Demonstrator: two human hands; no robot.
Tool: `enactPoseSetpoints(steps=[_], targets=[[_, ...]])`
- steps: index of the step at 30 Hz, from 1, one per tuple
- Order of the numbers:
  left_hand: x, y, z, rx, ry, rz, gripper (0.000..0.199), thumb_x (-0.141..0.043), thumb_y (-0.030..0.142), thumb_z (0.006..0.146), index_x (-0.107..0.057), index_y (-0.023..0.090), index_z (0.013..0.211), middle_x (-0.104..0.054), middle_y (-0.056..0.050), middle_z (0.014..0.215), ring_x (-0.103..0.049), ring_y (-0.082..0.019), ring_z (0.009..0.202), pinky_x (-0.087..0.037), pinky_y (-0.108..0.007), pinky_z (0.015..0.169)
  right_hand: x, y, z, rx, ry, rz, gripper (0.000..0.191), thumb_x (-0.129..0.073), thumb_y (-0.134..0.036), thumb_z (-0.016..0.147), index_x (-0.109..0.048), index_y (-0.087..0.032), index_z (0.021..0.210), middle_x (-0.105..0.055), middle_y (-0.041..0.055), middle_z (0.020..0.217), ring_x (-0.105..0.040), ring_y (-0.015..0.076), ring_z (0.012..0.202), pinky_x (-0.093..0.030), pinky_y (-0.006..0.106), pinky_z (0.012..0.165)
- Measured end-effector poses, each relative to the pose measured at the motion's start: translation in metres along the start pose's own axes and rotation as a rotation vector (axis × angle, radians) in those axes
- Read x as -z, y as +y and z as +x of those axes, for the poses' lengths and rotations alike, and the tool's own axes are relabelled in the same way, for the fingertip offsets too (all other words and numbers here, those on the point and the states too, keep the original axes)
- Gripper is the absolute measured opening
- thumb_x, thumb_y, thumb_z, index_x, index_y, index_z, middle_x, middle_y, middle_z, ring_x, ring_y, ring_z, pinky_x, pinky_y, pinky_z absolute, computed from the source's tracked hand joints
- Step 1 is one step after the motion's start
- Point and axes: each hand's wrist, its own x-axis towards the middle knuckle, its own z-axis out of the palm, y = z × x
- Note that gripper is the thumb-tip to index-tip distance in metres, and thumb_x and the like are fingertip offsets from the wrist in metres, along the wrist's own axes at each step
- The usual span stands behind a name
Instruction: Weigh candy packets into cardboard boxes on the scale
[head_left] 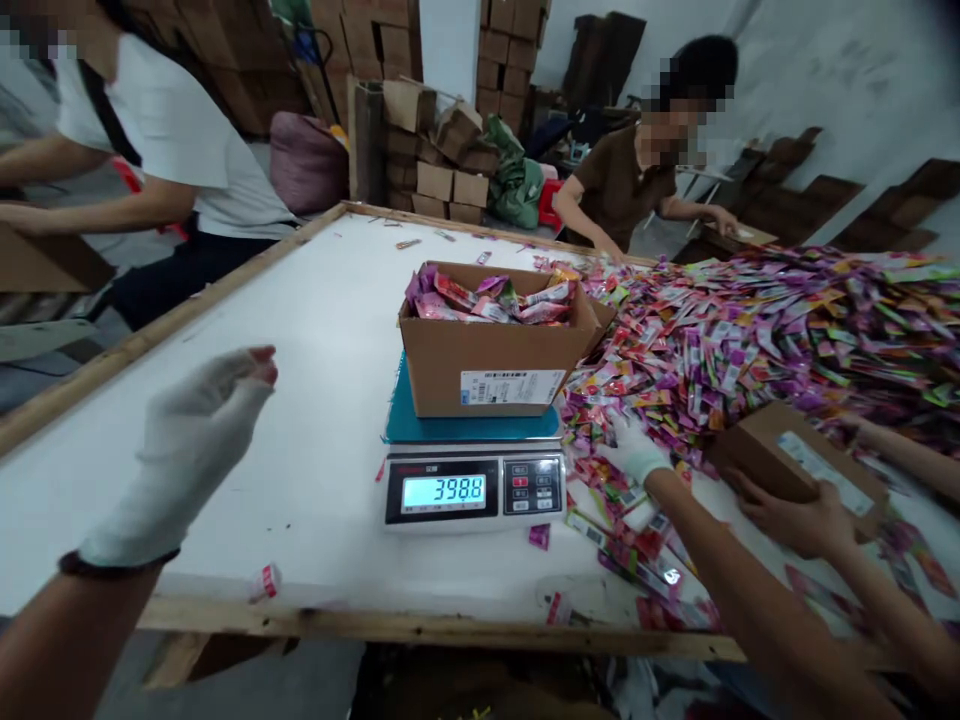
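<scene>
A small open carton (487, 360) full of packets (491, 300) stands on the blue pan of a digital scale (472, 490); its display reads about 398.6. My left hand (199, 430), in a white glove with bare fingertips, hovers over the white table left of the scale. Its fingers are loosely bent with nothing visible in them. Right of the scale, my gloved right hand (637, 452) is at the near edge of a heap of colourful packets (697, 340). Its fingers look spread over the packets, and I see none gripped.
At the right, a co-worker's bare hands (802, 515) hold a brown box (795, 470). Another person (615, 190) leans at the far side; one in a white shirt (180, 120) sits left. A wooden rim (375, 625) edges the table. Cartons (450, 185) are stacked behind.
</scene>
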Motion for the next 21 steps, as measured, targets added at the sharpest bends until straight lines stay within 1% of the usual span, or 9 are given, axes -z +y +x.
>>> enactPoseSetpoints(steps=[3, 5, 9, 11, 13, 15, 17, 19, 21], targets=[[0.001, 0.082, 0.002, -0.327, 0.122, -0.1, 0.051, -0.071, 0.051, 0.094, -0.083, 0.016, 0.131, -0.083, -0.008, 0.112, -0.067, -0.014, 0.087, -0.056, -0.024, 0.078, 0.019, 0.06, -0.055, 0.008, -0.117, -0.06, 0.069, -0.083, -0.047, 0.062, -0.079, -0.043, 0.131, -0.077, 0.0066, 0.092, -0.078, 0.0377, 0.09, -0.069, 0.052, 0.09], [-0.003, 0.124, 0.0, -0.49, 0.118, -0.184, 0.047, -0.075, 0.047, 0.098, -0.083, 0.014, 0.13, -0.083, -0.008, 0.115, -0.07, -0.014, 0.092, -0.06, -0.026, 0.084, 0.021, 0.076, -0.065, 0.015, -0.142, -0.094, 0.077, -0.081, -0.048, 0.06, -0.078, -0.045, 0.137, -0.08, 0.0075, 0.097, -0.079, 0.0423, 0.097, -0.067, 0.058, 0.095], [-0.016, 0.175, -0.004, -0.76, -0.006, -0.197, 0.043, -0.07, 0.04, 0.106, -0.079, 0.013, 0.137, -0.082, -0.005, 0.124, -0.077, -0.02, 0.112, -0.067, -0.041, 0.105, -0.01, 0.034, -0.012, -0.061, 0.013, -0.074, 0.062, -0.076, -0.05, 0.066, -0.083, -0.048, 0.127, -0.084, 0.0088, 0.099, -0.077, 0.0426, 0.094, -0.064, 0.056, 0.086], [-0.022, 0.188, -0.005, -0.837, -0.058, -0.175, 0.038, -0.066, 0.036, 0.109, -0.076, 0.014, 0.138, -0.081, -0.004, 0.131, -0.077, -0.022, 0.123, -0.065, -0.046, 0.116, -0.027, 0.008, 0.028, -0.105, 0.072, -0.057, 0.045, -0.069, -0.053, 0.073, -0.085, -0.04, 0.113, -0.081, 0.0097, 0.089, -0.076, 0.0389, 0.087, -0.063, 0.051, 0.08], [-0.026, 0.194, -0.005, -0.874, -0.081, -0.176, 0.034, -0.065, 0.034, 0.111, -0.076, 0.014, 0.137, -0.08, -0.005, 0.135, -0.076, -0.024, 0.131, -0.062, -0.047, 0.121, -0.028, -0.006, 0.058, -0.135, 0.111, -0.033, 0.04, -0.061, -0.056, 0.08, -0.082, -0.029, 0.1, -0.075, 0.0095, 0.079, -0.073, 0.0333, 0.078, -0.06, 0.045, 0.075], [-0.03, 0.197, -0.005, -0.891, -0.094, -0.185, 0.033, -0.066, 0.035, 0.11, -0.077, 0.015, 0.134, -0.08, -0.004, 0.135, -0.076, -0.023, 0.132, -0.062, -0.046, 0.122, -0.008, -0.013, 0.071, -0.137, 0.14, 0.03, 0.037, -0.058, -0.059, 0.084, -0.072, -0.024, 0.084, -0.066, 0.0066, 0.069, -0.064, 0.0262, 0.068, -0.055, 0.038, 0.068], [-0.033, 0.197, -0.005, -0.891, -0.095, -0.199, 0.031, -0.067, 0.035, 0.11, -0.079, 0.017, 0.133, -0.081, -0.003, 0.133, -0.076, -0.022, 0.129, -0.063, -0.045, 0.12, 0.029, -0.025, 0.071, -0.056, 0.173, 0.104, 0.04, -0.063, -0.063, 0.085, -0.06, -0.025, 0.072, -0.057, 0.0026, 0.063, -0.053, 0.0198, 0.062, -0.047, 0.034, 0.062], [-0.035, 0.198, -0.005, -0.877, -0.096, -0.208, 0.03, -0.067, 0.034, 0.11, -0.08, 0.018, 0.132, -0.081, -0.002, 0.132, -0.077, -0.021, 0.127, -0.063, -0.043, 0.119, 0.071, -0.053, 0.069, 0.104, 0.261, 0.156, 0.046, -0.07, -0.064, 0.086, -0.054, -0.025, 0.068, -0.051, 0.0001, 0.061, -0.044, 0.0161, 0.062, -0.042, 0.033, 0.062], [-0.036, 0.199, -0.006, -0.879, -0.092, -0.209, 0.03, -0.067, 0.032, 0.11, -0.08, 0.017, 0.132, -0.082, -0.002, 0.133, -0.077, -0.02, 0.127, -0.062, -0.042, 0.119, 0.106, -0.096, 0.073, 0.302, 0.399, 0.192, 0.046, -0.075, -0.064, 0.087, -0.059, -0.023, 0.074, -0.053, -0.0006, 0.067, -0.043, 0.0148, 0.066, -0.041, 0.032, 0.066]])
